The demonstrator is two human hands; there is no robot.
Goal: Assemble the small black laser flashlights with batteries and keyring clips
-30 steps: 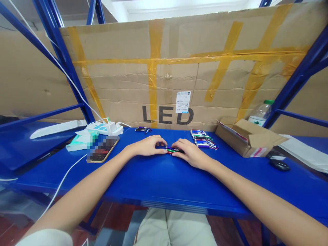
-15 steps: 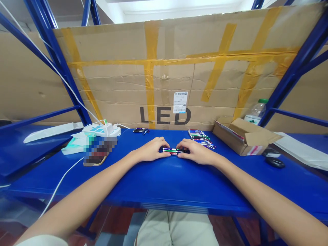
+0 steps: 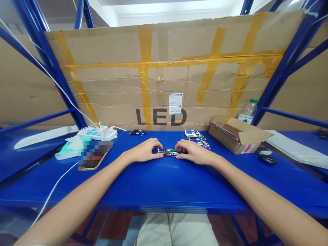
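Note:
A small bundle of slim, shiny pen-like sticks in blue, green and red lies on the blue table between my hands. My left hand grips its left end, thumb in front and fingers behind. At the other end my right hand is closed about the right ends, with thumb and curled fingertips on them. Those right ends are partly hidden by my fingers. Behind my right hand is a row of similar pen-like sticks with small clips or rings. A few darker ones lie behind my left hand.
Left on the table are a phone, a green-white packet and a white power strip with cables. To the right are an open cardboard box, a black mouse and a bottle. A large cardboard sheet stands behind.
The view has shifted slightly, so everything sits a little further left. My right hand has slid slightly right along the bundle, uncovering more of it. My left hand keeps its place on the left end.

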